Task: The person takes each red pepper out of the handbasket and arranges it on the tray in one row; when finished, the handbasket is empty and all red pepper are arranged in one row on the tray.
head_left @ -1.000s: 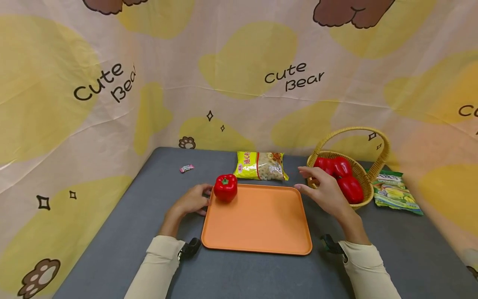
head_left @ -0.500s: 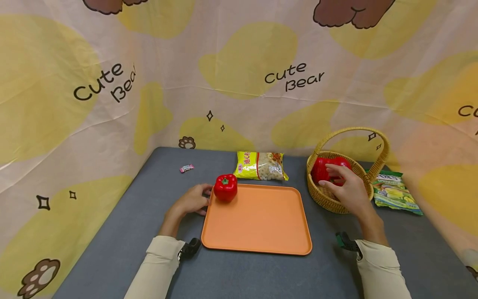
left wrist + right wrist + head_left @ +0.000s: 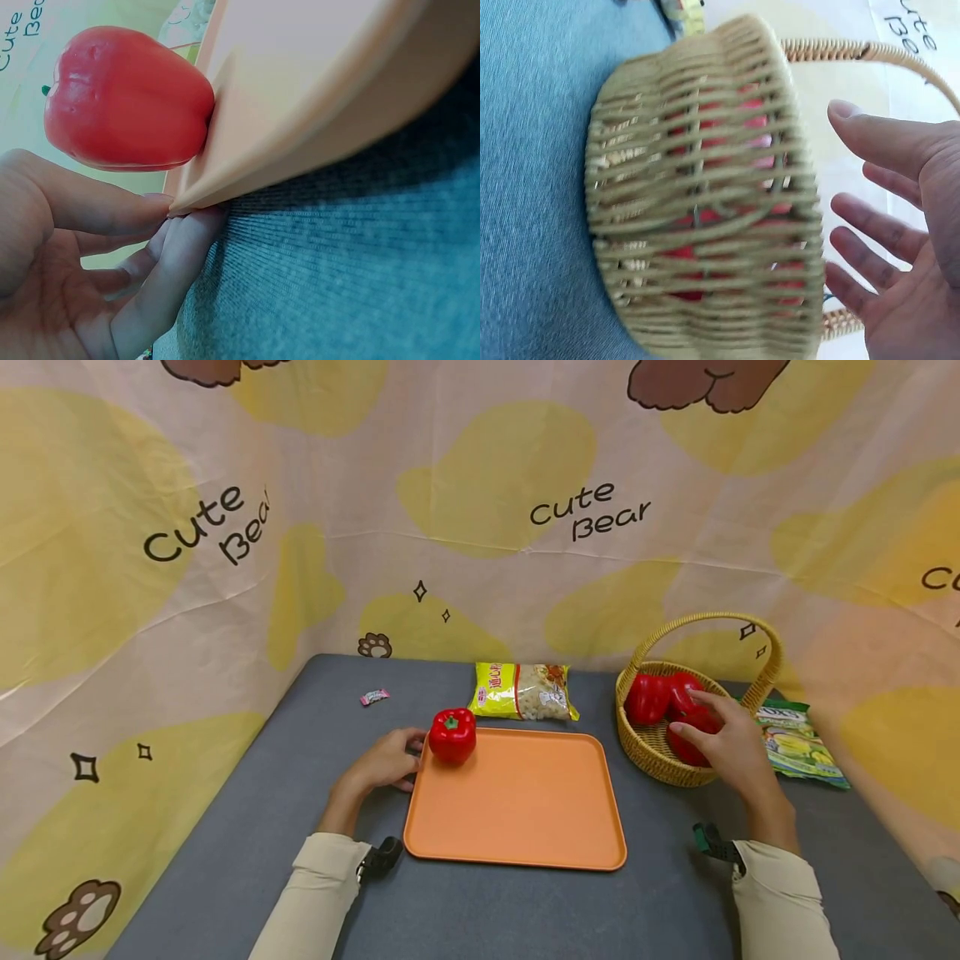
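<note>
Pinching the left edge of an orange tray (image 3: 525, 810) between its fingertips: one left hand (image 3: 388, 761). One red bell pepper (image 3: 452, 737), stem up, on the tray's far left corner. One right hand (image 3: 729, 745), released, fingers apart and grasping nothing, at the rim of a yellow wicker basket (image 3: 663, 770), right of the tray. Glossy red peppers (image 3: 648, 700), inside the basket. One pasta packet (image 3: 522, 692), behind the tray. One pink wrapped candy (image 3: 374, 697), farther left. One green packet (image 3: 799, 742), beside the basket. Grey tabletop (image 3: 480, 914) beneath.
</note>
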The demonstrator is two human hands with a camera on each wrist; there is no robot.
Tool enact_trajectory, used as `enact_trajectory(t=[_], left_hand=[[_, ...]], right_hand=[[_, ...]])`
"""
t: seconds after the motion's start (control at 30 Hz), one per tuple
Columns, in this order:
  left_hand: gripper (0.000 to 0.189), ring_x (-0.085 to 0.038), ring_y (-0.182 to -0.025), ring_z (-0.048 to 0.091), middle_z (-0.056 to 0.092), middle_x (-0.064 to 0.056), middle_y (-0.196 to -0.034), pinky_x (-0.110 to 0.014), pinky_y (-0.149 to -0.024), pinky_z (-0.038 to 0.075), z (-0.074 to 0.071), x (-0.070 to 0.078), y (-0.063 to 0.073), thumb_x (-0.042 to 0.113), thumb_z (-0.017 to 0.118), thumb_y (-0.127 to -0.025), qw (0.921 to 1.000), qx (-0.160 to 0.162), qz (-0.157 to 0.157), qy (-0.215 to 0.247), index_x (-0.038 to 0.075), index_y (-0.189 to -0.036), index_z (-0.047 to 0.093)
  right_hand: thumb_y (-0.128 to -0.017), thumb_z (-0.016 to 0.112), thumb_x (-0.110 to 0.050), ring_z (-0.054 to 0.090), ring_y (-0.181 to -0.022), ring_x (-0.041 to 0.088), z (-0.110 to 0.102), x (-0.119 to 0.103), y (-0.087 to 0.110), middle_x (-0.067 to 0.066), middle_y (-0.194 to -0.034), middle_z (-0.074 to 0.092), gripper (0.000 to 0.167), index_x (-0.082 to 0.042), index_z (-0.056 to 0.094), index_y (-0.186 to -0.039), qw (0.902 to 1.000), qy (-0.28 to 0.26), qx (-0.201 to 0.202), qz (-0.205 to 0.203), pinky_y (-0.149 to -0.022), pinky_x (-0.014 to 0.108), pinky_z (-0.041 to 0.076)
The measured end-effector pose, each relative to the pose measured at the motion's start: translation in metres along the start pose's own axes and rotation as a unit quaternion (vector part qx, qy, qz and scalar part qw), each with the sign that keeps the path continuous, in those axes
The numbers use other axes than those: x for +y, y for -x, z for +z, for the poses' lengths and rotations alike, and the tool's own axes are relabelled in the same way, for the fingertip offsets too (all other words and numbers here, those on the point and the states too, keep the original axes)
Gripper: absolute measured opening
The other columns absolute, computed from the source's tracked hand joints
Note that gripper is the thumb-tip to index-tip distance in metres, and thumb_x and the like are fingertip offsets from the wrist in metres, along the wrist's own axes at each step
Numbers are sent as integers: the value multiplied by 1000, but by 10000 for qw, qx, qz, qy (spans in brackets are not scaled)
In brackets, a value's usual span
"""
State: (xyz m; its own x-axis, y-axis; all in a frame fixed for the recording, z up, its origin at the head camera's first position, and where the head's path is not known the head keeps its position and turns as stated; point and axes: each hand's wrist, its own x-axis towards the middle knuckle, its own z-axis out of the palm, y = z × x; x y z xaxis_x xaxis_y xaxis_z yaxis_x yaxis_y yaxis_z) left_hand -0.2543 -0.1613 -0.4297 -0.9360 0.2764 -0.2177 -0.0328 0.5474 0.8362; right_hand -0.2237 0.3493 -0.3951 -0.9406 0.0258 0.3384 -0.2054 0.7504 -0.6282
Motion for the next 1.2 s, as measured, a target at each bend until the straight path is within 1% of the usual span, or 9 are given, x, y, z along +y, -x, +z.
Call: enact_trajectory(t=[0.2,0.3,0.4,0.57,0.67,0.8,1.0,1.1,1.2], left_hand=[[59,-26,-96,69,58,-24,-138,-39,-73,67,0,-1,-1,-1,57,-93,10000,17,0,-22,-6,-151,49],[59,-25,-96,69,58,-24,-138,-39,-73,67,0,-2,-1,-1,57,-92,10000,18,-9,-29,-6,-151,49],[59,-26,-96,69,58,-24,-139,-38,-73,67,0,-2,-1,-1,58,-92,10000,26,-33,-11,-5,-151,49],[61,-28,-99,69,57,-25,-140,-40,-73,67,0,-1,0,-1,57,-92,10000,-42,11,46,-7,-151,48],[61,-28,-100,69,57,-26,-141,-41,-73,67,-1,-2,1,-1,57,-91,9999,-78,58,78,-7,-152,47],[61,-28,-100,69,57,-26,-140,-42,-74,67,-1,-2,0,-1,57,-91,9999,-91,84,95,-7,-152,47],[60,-27,-98,69,57,-25,-140,-40,-73,67,-1,-1,0,-1,57,-92,9999,-66,37,78,-7,-151,48],[60,-27,-98,69,58,-25,-140,-40,-73,67,-1,-2,-1,-1,57,-92,9999,-60,18,84,-6,-151,49],[60,-26,-99,69,58,-25,-140,-40,-72,67,-1,-3,-2,-1,57,-92,9999,-64,23,84,-6,-151,49]], right_hand=[[-97,77,-31,46,-128,59,-1,10,0,38,-149,48,70,4,50,-152,9990,289,-240,252,-96,76,50],[-97,77,-29,46,-126,59,0,14,-1,38,-147,48,70,5,50,-151,9985,381,-294,252,-95,76,50],[-96,78,-22,45,-126,60,2,16,-1,39,-146,47,66,6,51,-149,9986,398,-284,185,-95,77,48],[-94,76,-7,40,-130,63,2,17,-1,41,-145,45,61,8,51,-148,9989,402,-248,30,-97,81,40],[-93,74,-3,40,-130,63,1,18,-1,41,-146,43,61,8,51,-148,9988,388,-288,47,-96,82,41],[-93,72,-6,42,-128,62,1,20,-1,42,-146,42,63,8,49,-150,9982,417,-394,152,-94,81,45],[-97,75,-21,42,-127,61,3,22,-2,43,-144,45,67,11,47,-148,9957,635,-573,347,-96,79,45],[-96,76,-22,44,-125,59,4,19,-2,42,-142,48,68,12,47,-147,9958,615,-558,394,-96,79,45],[-96,76,-21,46,-122,59,4,18,-1,42,-140,48,67,12,47,-147,9958,598,-539,437,-94,77,48]])
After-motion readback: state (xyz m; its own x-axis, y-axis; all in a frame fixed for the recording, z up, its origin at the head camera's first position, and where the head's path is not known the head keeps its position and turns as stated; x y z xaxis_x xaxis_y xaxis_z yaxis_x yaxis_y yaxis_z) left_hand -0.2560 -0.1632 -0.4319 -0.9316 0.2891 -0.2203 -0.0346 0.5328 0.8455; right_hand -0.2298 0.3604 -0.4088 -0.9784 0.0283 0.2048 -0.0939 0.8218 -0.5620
